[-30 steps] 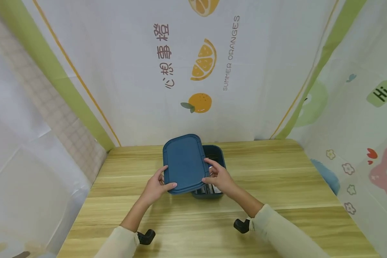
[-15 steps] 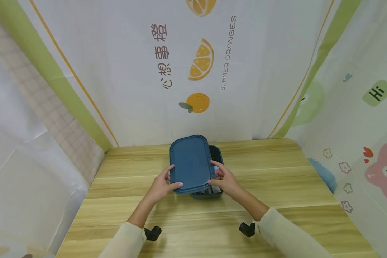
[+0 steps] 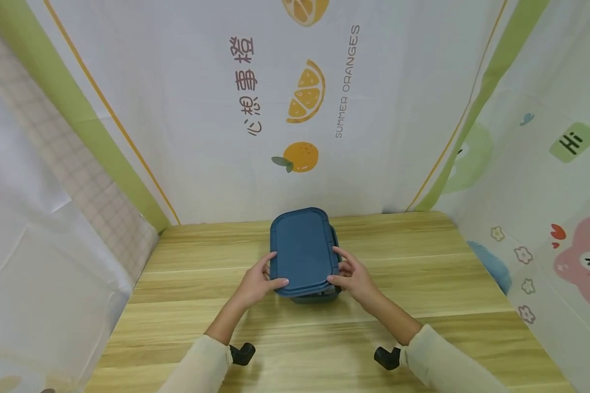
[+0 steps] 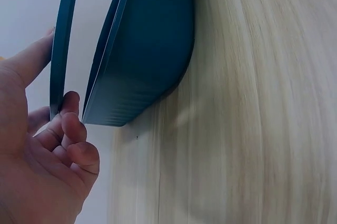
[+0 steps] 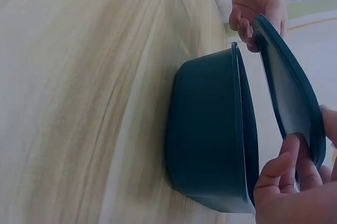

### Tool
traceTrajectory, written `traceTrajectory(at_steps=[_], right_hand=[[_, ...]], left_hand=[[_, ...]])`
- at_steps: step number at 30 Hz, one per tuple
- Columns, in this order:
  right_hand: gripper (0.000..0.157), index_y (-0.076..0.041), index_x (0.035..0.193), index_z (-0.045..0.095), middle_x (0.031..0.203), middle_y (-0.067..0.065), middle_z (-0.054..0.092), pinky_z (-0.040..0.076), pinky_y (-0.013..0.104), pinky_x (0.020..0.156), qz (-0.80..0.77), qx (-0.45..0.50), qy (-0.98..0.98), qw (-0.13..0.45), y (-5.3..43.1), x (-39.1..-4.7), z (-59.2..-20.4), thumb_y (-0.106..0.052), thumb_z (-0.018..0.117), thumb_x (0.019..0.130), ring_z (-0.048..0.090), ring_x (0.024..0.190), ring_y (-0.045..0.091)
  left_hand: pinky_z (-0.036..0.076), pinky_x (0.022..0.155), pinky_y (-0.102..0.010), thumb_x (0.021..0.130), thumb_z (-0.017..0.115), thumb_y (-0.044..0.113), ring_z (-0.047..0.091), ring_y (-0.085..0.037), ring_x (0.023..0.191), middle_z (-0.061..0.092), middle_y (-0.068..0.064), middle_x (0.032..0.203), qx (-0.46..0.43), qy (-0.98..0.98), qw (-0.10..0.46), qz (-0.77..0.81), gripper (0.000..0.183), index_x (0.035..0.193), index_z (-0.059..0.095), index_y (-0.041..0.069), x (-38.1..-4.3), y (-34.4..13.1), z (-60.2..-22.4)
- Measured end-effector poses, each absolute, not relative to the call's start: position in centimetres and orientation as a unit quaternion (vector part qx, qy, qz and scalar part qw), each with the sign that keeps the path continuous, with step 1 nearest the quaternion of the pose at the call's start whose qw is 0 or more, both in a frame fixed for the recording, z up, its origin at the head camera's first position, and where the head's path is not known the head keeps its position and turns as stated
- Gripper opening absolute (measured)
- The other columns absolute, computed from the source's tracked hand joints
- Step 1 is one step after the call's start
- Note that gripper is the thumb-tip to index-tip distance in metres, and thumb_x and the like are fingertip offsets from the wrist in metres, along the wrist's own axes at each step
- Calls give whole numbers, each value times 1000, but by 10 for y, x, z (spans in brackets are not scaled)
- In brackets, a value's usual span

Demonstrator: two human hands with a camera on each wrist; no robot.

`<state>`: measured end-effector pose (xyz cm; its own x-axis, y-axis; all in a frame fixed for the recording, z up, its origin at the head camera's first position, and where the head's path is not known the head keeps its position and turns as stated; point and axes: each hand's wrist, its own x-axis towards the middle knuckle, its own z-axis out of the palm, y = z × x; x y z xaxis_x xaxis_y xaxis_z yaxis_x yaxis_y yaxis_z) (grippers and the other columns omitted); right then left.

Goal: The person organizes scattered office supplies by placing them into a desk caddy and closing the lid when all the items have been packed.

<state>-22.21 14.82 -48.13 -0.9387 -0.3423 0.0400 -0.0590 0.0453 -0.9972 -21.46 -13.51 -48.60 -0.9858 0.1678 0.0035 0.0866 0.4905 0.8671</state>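
A dark blue rectangular lid (image 3: 305, 248) is held up by both hands above a matching box (image 5: 208, 124), which stands on the table. My left hand (image 3: 257, 281) pinches the lid's near left edge, thumb on top and fingers beneath. On the opposite edge my right hand (image 3: 355, 277) grips it the same way. Both wrist views show a gap between the lid and the box rim. In the head view the lid hides most of the box (image 3: 317, 298); what lies inside is nearly all covered.
The wood-grain table (image 3: 192, 305) reaches back to a white curtain (image 3: 201, 164) printed with oranges. More patterned cloth (image 3: 536, 218) hangs along the right side. A black wrist mount (image 3: 242, 353) sticks out from each sleeve.
Both hands have carried the lid to the right, from beside the box to over it. The box's open top, partly visible earlier, is now almost wholly covered from above.
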Motion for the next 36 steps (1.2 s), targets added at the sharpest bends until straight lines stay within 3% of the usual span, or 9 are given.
traceTrajectory(at_steps=[7, 17, 24, 31, 36], right_hand=[[72, -13, 151, 35, 89, 6, 56, 40, 30, 60, -732, -132, 663, 87, 151, -222, -492, -1, 69, 89, 44, 64, 14], [70, -5, 152, 30, 76, 0, 54, 21, 37, 57, -799, -142, 580, 70, 149, -215, -487, 3, 64, 91, 35, 52, 9], [71, -5, 152, 30, 77, -3, 58, 25, 27, 52, -829, -132, 540, 61, 146, -213, -483, 6, 63, 89, 36, 52, 8], [65, -2, 149, 35, 81, -1, 60, 26, 27, 54, -836, -126, 532, 54, 145, -216, -481, 8, 61, 90, 39, 56, 8], [65, -2, 147, 39, 81, 0, 59, 30, 23, 51, -826, -120, 550, 38, 145, -216, -478, 6, 64, 89, 39, 56, 8]], left_hand=[[39, 59, -33, 84, 78, 26, 43, -18, 66, 48, -9, 93, 79, 861, 40, 501, 78, 150, 38, 12, -220, -130, -487], [41, 63, -34, 86, 77, 26, 46, -18, 71, 51, -10, 99, 76, 852, 53, 515, 74, 149, 40, 13, -218, -123, -488], [43, 67, -35, 87, 76, 28, 50, -20, 83, 53, -11, 105, 87, 845, 51, 525, 72, 148, 41, 13, -217, -122, -489], [44, 58, -31, 88, 74, 21, 49, -17, 65, 58, -11, 102, 91, 841, 54, 531, 69, 148, 41, 11, -215, -126, -489], [45, 60, -33, 87, 75, 24, 53, -19, 71, 59, -11, 102, 91, 847, 29, 523, 71, 147, 41, 8, -218, -127, -481]])
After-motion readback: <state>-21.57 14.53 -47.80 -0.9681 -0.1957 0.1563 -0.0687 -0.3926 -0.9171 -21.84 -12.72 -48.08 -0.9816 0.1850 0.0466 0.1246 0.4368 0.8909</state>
